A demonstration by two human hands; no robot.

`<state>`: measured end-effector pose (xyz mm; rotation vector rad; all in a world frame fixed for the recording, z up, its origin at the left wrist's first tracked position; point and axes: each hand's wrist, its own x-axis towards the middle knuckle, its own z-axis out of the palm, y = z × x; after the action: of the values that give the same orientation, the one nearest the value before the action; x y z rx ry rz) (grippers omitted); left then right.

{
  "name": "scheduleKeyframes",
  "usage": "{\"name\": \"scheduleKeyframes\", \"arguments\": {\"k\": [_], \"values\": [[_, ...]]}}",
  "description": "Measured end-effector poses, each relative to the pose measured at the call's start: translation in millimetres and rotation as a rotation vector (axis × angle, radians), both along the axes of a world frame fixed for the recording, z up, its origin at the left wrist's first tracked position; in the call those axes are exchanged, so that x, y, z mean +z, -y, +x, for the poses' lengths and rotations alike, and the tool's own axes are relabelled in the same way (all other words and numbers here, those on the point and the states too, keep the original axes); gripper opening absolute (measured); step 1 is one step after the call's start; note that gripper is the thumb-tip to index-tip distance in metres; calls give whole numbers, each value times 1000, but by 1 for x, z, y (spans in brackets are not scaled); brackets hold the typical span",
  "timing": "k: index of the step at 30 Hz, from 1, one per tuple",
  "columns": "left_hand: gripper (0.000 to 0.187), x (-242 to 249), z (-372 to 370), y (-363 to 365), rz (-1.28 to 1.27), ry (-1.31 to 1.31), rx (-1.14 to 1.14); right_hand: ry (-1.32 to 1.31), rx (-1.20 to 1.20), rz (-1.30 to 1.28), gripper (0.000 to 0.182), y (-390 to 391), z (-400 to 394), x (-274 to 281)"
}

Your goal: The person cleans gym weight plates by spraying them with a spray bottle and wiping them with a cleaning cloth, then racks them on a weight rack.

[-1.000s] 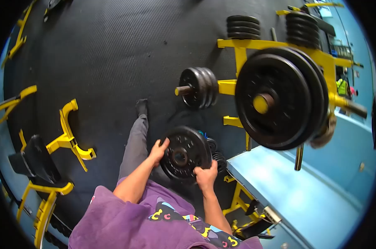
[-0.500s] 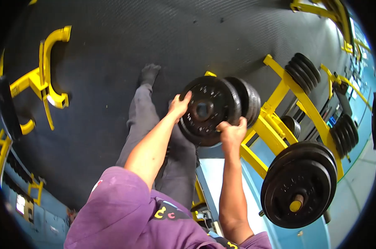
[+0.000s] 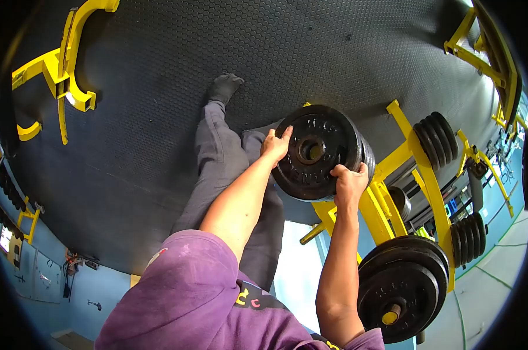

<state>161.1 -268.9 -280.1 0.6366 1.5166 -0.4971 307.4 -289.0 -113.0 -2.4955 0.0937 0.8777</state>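
A black round weight plate (image 3: 328,131) with raised lettering and a centre hole is gripped by both of my hands. My left hand (image 3: 277,147) has its fingers closed on the left rim. My right hand (image 3: 351,182) grips the lower right rim, thumb over the face. Right behind this plate, more black plates (image 3: 367,156) show at its right edge, mostly hidden by it. Below and to the right, large plates (image 3: 398,291) hang on a peg (image 3: 391,317) with a yellow tip.
A yellow plate rack (image 3: 427,169) carries further stacks of plates (image 3: 436,140) on its far side. A bare yellow peg (image 3: 312,234) juts out below the held plate. Yellow gym equipment (image 3: 57,70) stands at the left on the black textured floor (image 3: 159,105).
The held plate has come across the plates behind it and now covers most of them. Both hands keep their grip on its rim. The whole view has shifted slightly.
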Motion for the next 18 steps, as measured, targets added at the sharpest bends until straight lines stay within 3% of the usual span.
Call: {"name": "scheduleKeyframes", "arguments": {"k": [11, 13, 18], "values": [[77, -2, 18, 12, -109, -133, -40, 28, 103, -219, 49, -13, 15, -13], [77, -7, 17, 21, -114, -147, -52, 119, 286, -254, 56, -15, 15, -17], [81, 0, 20, 30, -243, -68, -17, 58, 384, -395, 69, -15, 25, -22]]}}
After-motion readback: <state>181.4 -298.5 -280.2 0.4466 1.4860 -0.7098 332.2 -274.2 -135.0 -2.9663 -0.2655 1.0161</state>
